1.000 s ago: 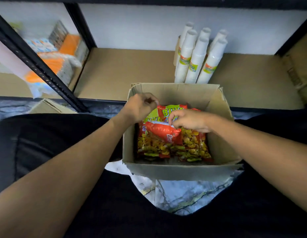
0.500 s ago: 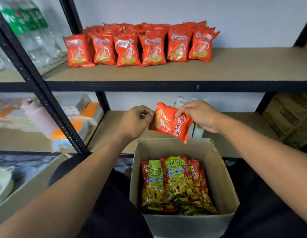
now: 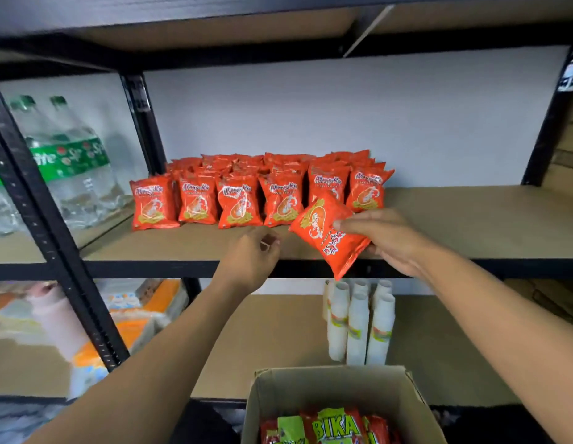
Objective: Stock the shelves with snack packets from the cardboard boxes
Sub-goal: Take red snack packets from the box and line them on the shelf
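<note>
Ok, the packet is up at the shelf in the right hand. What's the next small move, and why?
Probably turn the packet upright and set it on the shelf just right of the row of packets. The right hand grips it tilted, print upside down, over the front edge, while the row stands upright and open board shows to its right.

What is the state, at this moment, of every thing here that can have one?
Held packet, tilted, print upside down, not yet on the shelf.
Right hand, grips the held packet.
Left hand, fingers curled, holds nothing.
Shelf packets, upright in rows.
Box, open, partly filled with Bika packets.
Cups, stacked, standing.
Bottles, capped, upright.
</note>
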A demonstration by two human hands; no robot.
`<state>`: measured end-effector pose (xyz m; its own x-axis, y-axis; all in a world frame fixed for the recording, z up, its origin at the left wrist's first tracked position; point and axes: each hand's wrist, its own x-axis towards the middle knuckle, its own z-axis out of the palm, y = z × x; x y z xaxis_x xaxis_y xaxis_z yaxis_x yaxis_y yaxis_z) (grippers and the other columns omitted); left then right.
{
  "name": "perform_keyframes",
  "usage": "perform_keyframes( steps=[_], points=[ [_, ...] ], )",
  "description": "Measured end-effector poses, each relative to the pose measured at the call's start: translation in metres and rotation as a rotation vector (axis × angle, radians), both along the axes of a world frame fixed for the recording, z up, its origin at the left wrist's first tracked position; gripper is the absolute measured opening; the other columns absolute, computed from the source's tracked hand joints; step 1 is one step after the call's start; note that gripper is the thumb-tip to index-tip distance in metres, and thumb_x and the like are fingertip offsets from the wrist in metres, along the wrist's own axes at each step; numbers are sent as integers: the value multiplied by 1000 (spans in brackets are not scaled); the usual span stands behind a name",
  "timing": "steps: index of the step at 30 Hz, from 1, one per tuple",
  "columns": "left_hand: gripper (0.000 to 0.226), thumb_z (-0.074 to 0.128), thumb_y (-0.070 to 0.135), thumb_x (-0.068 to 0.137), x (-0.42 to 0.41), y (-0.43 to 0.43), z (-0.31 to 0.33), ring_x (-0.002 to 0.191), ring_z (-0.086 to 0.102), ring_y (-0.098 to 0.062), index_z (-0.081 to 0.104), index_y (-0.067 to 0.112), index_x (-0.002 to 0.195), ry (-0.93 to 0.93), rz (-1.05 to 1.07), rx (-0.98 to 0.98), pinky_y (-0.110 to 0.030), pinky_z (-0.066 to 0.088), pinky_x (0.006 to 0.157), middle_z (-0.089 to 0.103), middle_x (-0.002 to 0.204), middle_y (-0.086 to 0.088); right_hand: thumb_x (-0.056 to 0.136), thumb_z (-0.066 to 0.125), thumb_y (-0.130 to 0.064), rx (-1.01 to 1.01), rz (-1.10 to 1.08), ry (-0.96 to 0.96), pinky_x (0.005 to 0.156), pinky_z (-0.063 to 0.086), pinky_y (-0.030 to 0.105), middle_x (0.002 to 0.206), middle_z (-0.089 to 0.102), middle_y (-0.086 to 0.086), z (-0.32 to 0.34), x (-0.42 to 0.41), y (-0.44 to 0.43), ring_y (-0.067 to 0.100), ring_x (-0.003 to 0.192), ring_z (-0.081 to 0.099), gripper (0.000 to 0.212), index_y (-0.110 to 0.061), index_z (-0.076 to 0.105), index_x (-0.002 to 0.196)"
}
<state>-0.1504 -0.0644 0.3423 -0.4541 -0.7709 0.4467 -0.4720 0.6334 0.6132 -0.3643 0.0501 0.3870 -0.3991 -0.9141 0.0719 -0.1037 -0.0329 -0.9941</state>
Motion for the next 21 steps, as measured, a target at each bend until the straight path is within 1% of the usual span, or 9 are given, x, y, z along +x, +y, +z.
perform_keyframes(
  steps=[4,7,9,10,12,13,16,18,21],
  points=[
    [9,58,20,94,-18,-25,-6,89,60,-13,67,21,97,-42,24,-52,-29,48,79,62,100,3,72,81,-2,-22,-144,315,63,46,21,97,64,-3,13,-19,-24,8,81,61,28,-15,67,91],
    [10,60,19,94,-33,-41,-9,88,60,-15,68,17,98,-64,21,-70,-33,50,81,59,100,2,75,72,5,-83,-140,602,51,37,8,89,60,-9,29,-35,-39,-5,63,53,25,-16,69,89],
    [10,60,19,94,-44,-50,-10,89,59,-15,69,16,99,-87,1,-88,-29,46,79,57,99,3,77,68,3,-61,-125,809,54,35,6,84,59,-16,43,-43,-48,-11,61,50,27,-21,71,88],
    [11,60,20,94,-48,-54,-9,88,58,-13,68,16,99,-107,-3,-101,-24,41,76,56,99,3,77,66,0,-37,-124,910,60,36,5,85,59,-20,50,-47,-55,-11,67,52,29,-27,71,87],
    [11,60,22,94,-57,-63,-9,85,55,-11,68,19,99,-140,-1,-127,-20,33,70,55,98,4,77,64,-9,20,-134,1087,83,42,26,93,62,-22,61,-54,-72,-2,88,54,28,-36,71,82],
    [10,60,23,94,-60,-67,-10,84,55,-12,68,19,98,-147,-3,-134,-20,33,70,55,97,4,77,63,-12,48,-132,1144,87,37,33,99,62,-22,64,-56,-80,5,97,53,30,-40,70,82],
    [8,62,24,92,-67,-77,-15,86,58,-18,68,22,96,-139,-29,-141,-32,46,78,58,95,2,82,60,-11,78,-70,1184,77,25,30,118,57,-22,68,-60,-99,9,114,48,40,-43,70,103],
    [9,61,28,91,-68,-78,-18,87,58,-17,68,26,95,-141,-22,-158,-36,49,80,59,95,4,83,59,-14,61,-76,1196,84,27,34,129,55,-20,64,-61,-109,13,122,47,48,-47,61,119],
    [8,59,33,90,-67,-77,-22,89,56,-14,67,31,93,-145,-10,-179,-34,46,80,57,95,9,81,60,-20,38,-141,1232,92,29,44,122,60,-10,46,-62,-121,20,118,49,63,-53,39,130]
  ],
)
